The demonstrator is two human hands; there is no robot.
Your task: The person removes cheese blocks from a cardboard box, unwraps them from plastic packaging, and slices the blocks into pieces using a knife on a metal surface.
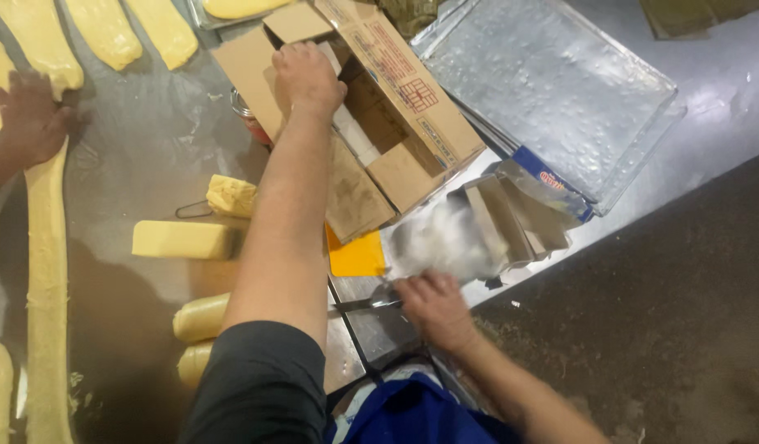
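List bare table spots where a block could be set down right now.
Free: steel table between the long dough rope and the rectangular yellow block; also the empty metal baking tray. Crowded: around the open cardboard box, where the left hand reaches, and the right hand by the yellow scraper.

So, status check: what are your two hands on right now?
Left hand reaching into open cardboard box. Right hand gripping blurred silvery wrapper. Another person's hand on dough rope, apart.

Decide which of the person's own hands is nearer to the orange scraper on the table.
Right. The right hand grips a blurred wrapper just below and right of the orange scraper; the left hand reaches far above it into the cardboard box.
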